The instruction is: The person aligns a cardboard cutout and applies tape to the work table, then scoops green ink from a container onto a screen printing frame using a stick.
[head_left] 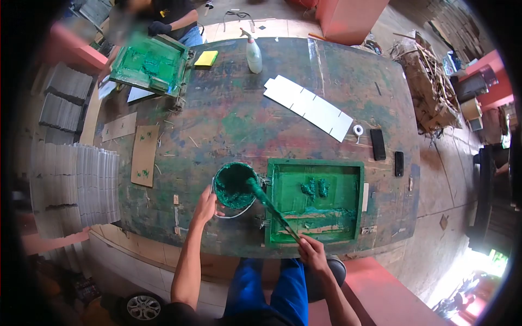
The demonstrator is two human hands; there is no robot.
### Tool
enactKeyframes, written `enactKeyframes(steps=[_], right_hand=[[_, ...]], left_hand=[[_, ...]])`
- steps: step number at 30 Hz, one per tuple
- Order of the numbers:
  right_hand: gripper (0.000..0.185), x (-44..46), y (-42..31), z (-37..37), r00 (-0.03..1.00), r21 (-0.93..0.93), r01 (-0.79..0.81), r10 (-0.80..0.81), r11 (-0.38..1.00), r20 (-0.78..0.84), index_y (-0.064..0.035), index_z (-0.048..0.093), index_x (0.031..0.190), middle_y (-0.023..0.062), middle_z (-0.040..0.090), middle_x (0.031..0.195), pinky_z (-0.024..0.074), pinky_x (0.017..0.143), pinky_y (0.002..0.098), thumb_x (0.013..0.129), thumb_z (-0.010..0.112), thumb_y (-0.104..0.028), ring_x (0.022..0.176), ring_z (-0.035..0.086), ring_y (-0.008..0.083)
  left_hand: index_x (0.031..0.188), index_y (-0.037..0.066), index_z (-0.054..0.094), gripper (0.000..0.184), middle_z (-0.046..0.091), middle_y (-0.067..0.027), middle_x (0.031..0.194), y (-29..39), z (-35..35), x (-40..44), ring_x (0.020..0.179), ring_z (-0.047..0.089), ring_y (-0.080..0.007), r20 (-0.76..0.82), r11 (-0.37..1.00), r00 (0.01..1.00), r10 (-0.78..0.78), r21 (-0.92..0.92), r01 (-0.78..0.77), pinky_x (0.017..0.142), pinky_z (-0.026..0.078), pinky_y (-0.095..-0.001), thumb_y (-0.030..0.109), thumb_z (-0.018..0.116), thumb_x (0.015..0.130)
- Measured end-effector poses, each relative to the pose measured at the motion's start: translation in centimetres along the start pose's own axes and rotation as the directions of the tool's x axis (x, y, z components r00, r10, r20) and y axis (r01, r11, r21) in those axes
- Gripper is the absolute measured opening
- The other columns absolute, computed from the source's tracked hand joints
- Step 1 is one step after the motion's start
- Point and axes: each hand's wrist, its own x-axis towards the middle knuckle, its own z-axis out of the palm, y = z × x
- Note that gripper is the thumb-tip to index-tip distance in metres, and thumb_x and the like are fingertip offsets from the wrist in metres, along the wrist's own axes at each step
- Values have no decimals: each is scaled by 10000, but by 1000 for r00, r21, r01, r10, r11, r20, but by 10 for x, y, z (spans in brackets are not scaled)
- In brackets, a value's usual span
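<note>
My left hand (205, 206) grips the lower left side of a bucket (234, 200) smeared inside with thick green paint. A green-coated stick (274, 211) slants out of the bucket's mouth, and my right hand (311, 251) is closed round its lower end. To the right of the bucket lies a green screen frame (361, 204) on the table. Two lumps of green paint (315, 188) sit on its mesh, with streaks below them. The stick passes over the frame's lower left corner.
A co-worker (182, 22) with a dark glove stands by a second green frame (149, 61). On the table (228, 125) are a spray bottle (254, 57), white cut board (308, 107), tape roll (358, 130), two phones (377, 144), a yellow pad (206, 58) and brown cardboard (144, 156).
</note>
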Motion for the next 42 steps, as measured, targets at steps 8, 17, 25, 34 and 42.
enactKeyframes(steps=[8,17,25,34,42], right_hand=[[345,-43,16,-58,734,-576,140,-475,805,-485,43,660,1241,114,660,914,464,722,290,1033,537,-203,810,597,170],[321,-21,42,-94,554,-812,70,-700,579,-451,3,613,1280,235,638,1003,489,829,447,1003,510,-122,932,618,394],[331,12,63,-111,541,-885,82,-766,458,-347,-52,625,1289,217,647,1040,497,825,465,980,513,-87,948,623,397],[353,16,75,-111,541,-889,106,-776,445,-324,-17,617,1299,200,642,1063,491,825,448,950,560,-13,922,613,384],[358,13,70,-106,478,-886,189,-828,422,-292,0,605,1298,223,645,1081,488,824,457,943,575,-37,946,624,407]], left_hand=[[1291,66,486,342,638,-102,913,-9,2,8,713,657,-191,-4,996,1000,-23,-81,23,480,626,-381,138,358,982],[1353,42,466,402,613,-99,756,-15,-3,4,533,574,-119,-20,998,1000,-12,-65,10,500,634,-370,102,339,976],[1354,111,409,374,607,-179,1118,-39,-11,14,843,706,-364,-4,980,992,-124,-155,121,589,644,-559,177,419,986],[1314,37,472,355,620,-144,935,-19,-3,2,704,688,-228,-23,998,1000,3,-66,-5,545,646,-438,120,395,978],[1275,25,484,328,620,-164,894,-30,-8,3,683,689,-240,-59,999,997,42,-24,-43,523,645,-442,109,418,965]])
